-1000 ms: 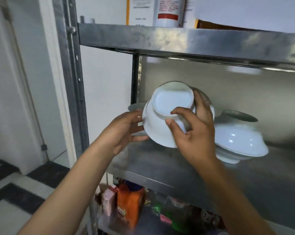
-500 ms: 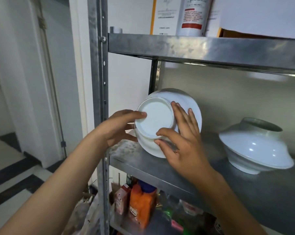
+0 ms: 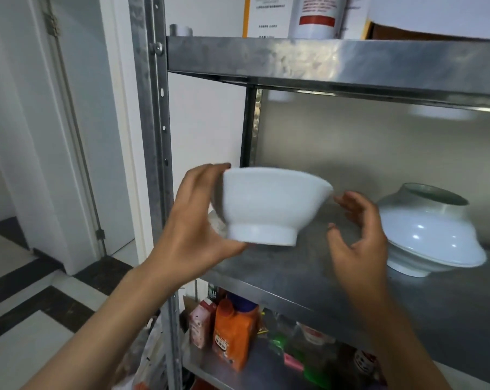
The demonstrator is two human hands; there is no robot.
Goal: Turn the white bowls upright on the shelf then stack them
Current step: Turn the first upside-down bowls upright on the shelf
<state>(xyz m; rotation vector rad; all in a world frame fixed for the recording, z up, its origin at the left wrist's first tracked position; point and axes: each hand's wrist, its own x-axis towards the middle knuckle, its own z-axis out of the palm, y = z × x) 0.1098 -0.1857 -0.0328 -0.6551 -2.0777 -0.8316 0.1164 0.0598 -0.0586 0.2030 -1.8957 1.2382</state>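
White tiled floor (image 3: 18,350) with dark bands lying at far left, galvanised upright post (image 3: 153,136) standing beside it. Left hand (image 3: 194,220) gripping the upright white bowl (image 3: 272,204), thumb hooking over the rim, fingers (image 3: 249,246) curling under the foot ring, holding it level just above the steel shelf (image 3: 336,282) near its left end. Right hand (image 3: 356,235) hovering just beside the bowl's right side, apart from it, fingers (image 3: 348,201) spread and loosely bent, gripping nothing. Second white bowl (image 3: 432,235) lying upside down, slightly tilted, on the shelf further right. Orange carton (image 3: 232,333) and pink carton (image 3: 200,323) standing on the shelf below.
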